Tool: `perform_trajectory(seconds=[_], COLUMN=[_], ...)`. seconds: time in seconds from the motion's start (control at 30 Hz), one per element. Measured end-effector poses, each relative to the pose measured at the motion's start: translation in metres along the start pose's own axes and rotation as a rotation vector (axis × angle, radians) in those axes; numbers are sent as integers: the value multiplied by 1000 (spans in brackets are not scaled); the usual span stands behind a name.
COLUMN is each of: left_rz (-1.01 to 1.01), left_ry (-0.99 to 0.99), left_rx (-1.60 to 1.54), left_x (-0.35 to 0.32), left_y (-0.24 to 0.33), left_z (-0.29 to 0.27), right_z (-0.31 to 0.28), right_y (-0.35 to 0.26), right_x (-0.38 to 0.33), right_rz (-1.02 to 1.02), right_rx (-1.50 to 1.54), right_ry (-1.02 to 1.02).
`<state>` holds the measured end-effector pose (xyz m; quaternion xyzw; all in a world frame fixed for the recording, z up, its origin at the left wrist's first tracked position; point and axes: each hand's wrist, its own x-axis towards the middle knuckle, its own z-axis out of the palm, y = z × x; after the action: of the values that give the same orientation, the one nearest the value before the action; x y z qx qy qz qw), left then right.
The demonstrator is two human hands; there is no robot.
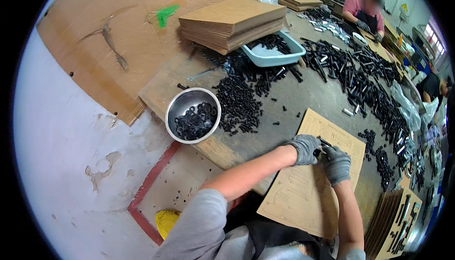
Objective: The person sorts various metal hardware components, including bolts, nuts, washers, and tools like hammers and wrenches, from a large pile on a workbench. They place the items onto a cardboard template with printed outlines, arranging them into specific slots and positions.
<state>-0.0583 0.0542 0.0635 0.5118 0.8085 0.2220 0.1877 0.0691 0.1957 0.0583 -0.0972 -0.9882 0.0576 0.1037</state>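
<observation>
Grey sleeves and bare forearms rise from six o'clock toward a die-cut cardboard sheet (308,184) lying flat across the bench edge. Above its upper half both gloved hands meet: the left hand (303,149) is curled nearly closed, the right hand (335,164) likewise bunched, and between their fingertips sits a small black rod-like part (324,142), pinched at roughly four o'clock from the picture's centre; which hand bears most of the grip I cannot tell. Judging from that pinch, the part could slip from the knit gloves and roll off into the loose black pieces (239,101) scattered at twelve o'clock from the hands, where it would be hard to pick out. The sheet overhangs the bench toward the person, so leaning on it may tip or crease it. At nine o'clock from the hands, a round steel bowl (176,103) holds a shallow heap of black rings. Farther off at eleven o'clock, a pale blue tub (279,57) holds more black parts, beside a stack of cardboard sheets (232,23).
</observation>
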Motion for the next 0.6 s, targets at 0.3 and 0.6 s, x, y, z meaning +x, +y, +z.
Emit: perform_trajectory(seconds=[0.3, 0.6], left_rz=[-701, -1015], left_ry=[330, 473], left_rx=[445, 191], left_x=[-113, -21], left_y=[-264, -386], left_z=[-231, -211], right_z=[-2, -3], right_y=[-12, -27], right_x=[-62, -65], right_rz=[-10, 37], right_rx=[372, 342], right_ry=[55, 121])
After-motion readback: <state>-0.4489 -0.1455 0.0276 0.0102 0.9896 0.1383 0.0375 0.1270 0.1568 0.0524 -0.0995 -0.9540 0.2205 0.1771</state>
